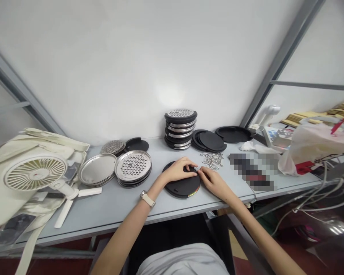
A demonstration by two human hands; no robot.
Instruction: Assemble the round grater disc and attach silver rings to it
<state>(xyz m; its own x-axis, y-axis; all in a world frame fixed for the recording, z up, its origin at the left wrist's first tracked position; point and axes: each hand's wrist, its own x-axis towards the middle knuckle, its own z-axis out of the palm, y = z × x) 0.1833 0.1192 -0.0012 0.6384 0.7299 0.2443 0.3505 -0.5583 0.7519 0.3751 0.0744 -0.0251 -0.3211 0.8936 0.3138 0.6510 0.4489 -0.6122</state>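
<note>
A round black disc [182, 188] lies flat near the table's front edge, with a coloured sheen on its lower right rim. My left hand [181, 170] rests over its upper part, thumb and fingers closing round a small shiny piece [195, 169] at the rim. From the right, my right hand [212, 180] reaches the same spot with its fingertips pinched together; what they hold is too small to name. Small metal clips [213, 159] lie in a loose pile just behind my right hand.
Behind stands a tall stack of black and metal discs [180, 130], beside black lids [210, 141]. Grater plates [133, 165] and plain metal plates [98, 169] sit left, near a white fan [36, 172]. At right are a plastic bag [318, 143] and cables.
</note>
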